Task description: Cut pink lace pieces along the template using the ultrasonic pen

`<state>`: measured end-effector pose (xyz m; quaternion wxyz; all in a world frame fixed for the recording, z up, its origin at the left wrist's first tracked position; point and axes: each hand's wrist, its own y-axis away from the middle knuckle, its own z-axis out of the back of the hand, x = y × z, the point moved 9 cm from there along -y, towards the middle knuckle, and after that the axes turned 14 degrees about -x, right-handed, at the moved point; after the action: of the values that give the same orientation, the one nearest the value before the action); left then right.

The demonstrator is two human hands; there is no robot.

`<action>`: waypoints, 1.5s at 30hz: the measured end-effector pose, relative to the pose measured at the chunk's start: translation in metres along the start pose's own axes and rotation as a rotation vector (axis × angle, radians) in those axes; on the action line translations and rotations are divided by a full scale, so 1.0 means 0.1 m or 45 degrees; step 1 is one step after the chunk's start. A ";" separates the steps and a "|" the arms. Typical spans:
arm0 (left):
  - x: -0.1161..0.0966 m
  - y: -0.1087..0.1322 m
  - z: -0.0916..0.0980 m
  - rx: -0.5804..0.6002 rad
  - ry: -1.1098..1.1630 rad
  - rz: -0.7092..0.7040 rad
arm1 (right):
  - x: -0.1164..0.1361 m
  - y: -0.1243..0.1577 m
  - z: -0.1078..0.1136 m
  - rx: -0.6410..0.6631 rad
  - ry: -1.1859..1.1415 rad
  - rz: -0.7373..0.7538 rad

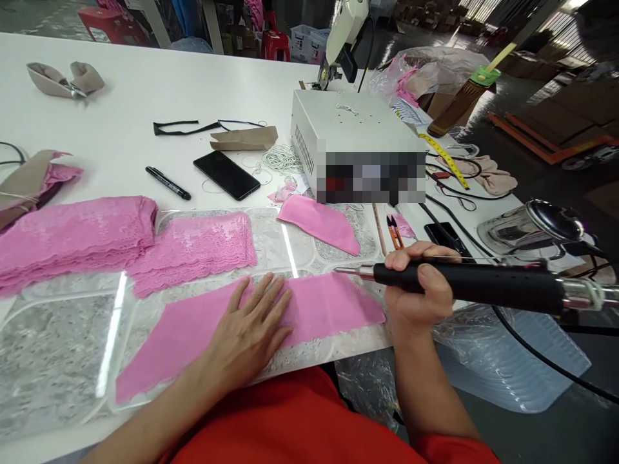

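A long pink fabric piece [333,303] lies flat on a clear patterned sheet [53,354] near the table's front edge. My left hand [251,328] rests on its middle, fingers stretched out and pressing nothing else. In my right hand [420,283] is a black corded handpiece [498,283] with a thin metal tip. That tip points left, at the fabric's upper edge; whether it touches cannot be told. A smaller pink fabric piece [322,222] lies just beyond. Stacked pink lace [198,245] sits to the left of it.
Behind stands a grey metal box [353,113], its front blurred. A phone [226,175], a marker [167,183] and orange thread snips [394,232] lie about. At right are a lidded glass jug [522,229], a tape measure [445,158] and cables.
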<state>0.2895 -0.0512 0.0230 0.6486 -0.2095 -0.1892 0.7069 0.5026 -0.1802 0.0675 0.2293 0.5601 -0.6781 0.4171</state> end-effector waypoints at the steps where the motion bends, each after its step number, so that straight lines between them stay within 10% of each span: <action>1: 0.00 0.00 0.00 -0.002 0.000 0.000 | 0.03 -0.04 0.05 -0.038 -0.004 0.018; 27: 0.20 -0.13 0.40 -0.160 -0.080 0.168 | 0.04 -0.10 0.41 -0.340 0.056 0.007; 45: -0.53 -0.35 -0.16 -0.036 0.114 -0.059 | 0.14 -0.16 0.36 -0.284 0.002 0.050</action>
<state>0.3316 -0.1015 0.0315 0.6695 -0.2456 -0.1747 0.6789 0.5202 -0.2181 0.0633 0.2825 0.5172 -0.7310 0.3440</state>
